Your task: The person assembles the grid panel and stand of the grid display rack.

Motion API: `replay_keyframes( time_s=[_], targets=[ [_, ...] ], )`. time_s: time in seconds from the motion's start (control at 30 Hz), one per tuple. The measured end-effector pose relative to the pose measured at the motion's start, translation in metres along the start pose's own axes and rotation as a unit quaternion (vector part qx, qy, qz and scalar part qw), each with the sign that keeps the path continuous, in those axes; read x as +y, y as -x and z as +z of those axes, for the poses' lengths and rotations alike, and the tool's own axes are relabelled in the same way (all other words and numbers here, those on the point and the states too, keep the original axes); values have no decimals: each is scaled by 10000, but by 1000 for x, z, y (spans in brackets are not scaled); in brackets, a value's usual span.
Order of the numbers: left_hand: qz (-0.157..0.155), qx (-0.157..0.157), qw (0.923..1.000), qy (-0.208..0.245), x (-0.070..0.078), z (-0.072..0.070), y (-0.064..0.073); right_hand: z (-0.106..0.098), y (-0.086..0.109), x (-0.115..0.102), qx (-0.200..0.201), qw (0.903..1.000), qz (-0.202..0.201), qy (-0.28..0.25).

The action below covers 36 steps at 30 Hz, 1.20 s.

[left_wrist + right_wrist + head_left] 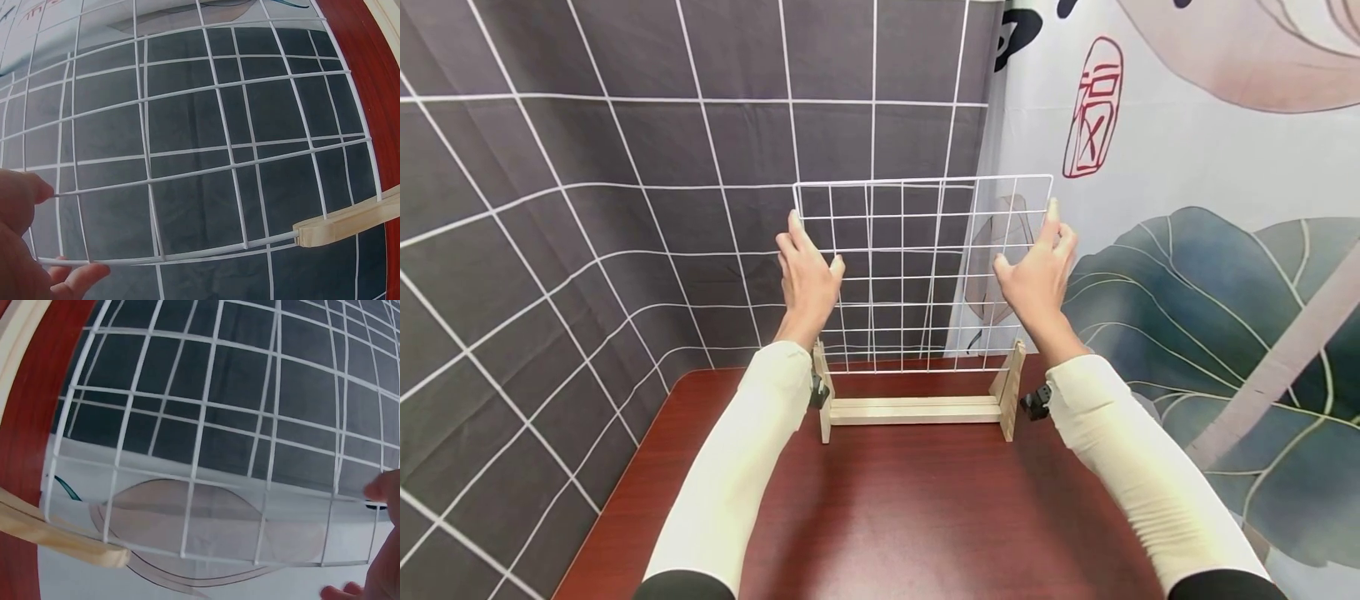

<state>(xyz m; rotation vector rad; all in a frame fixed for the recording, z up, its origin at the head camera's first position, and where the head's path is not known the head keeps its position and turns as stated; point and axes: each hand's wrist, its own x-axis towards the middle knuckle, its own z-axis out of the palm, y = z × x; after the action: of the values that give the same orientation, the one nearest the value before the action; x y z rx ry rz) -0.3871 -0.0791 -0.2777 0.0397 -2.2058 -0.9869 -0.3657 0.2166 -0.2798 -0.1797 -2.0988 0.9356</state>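
Observation:
A white wire grid panel (902,248) stands upright, its lower side edges between the two end pieces of a pale wooden stand (917,414). My left hand (808,279) grips the panel's left edge about halfway up, thumb in front and fingers around the outer wire. On the opposite edge, my right hand (1037,271) holds the panel with its index finger stretched up along the side wire. In the left wrist view, the side wire meets the tip of a wooden end piece (337,228). The other end piece (75,544) lies against the panel's corner in the right wrist view.
The stand rests on a reddish-brown table (910,508). Behind it hangs a dark grey curtain (647,142) with white lines, close to the panel. A white curtain (1030,125) with a leaf print hangs at the right. Small black devices (1036,402) sit at the wrists.

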Motion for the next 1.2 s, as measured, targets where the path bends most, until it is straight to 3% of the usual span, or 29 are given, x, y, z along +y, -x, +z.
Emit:
replay_keyframes(
  time_s=[0.13, 0.33, 0.77, 1.2],
  targets=[
    [-23, -27, 10000, 34, 1, -1, 0, -5, -5, -3, -424, 9988, 205, 97],
    [-29, -44, 10000, 20, 2, -2, 1, -6, -11, -2, -622, 9977, 226, 163],
    [50, -126, 9999, 1, 3, 0, 1, -6, -16, -2, -572, 9977, 342, 143],
    [117, -168, 9997, -109, 0, 4, 7, -4, -9, 10, -417, 9988, 245, 37]
  ],
)
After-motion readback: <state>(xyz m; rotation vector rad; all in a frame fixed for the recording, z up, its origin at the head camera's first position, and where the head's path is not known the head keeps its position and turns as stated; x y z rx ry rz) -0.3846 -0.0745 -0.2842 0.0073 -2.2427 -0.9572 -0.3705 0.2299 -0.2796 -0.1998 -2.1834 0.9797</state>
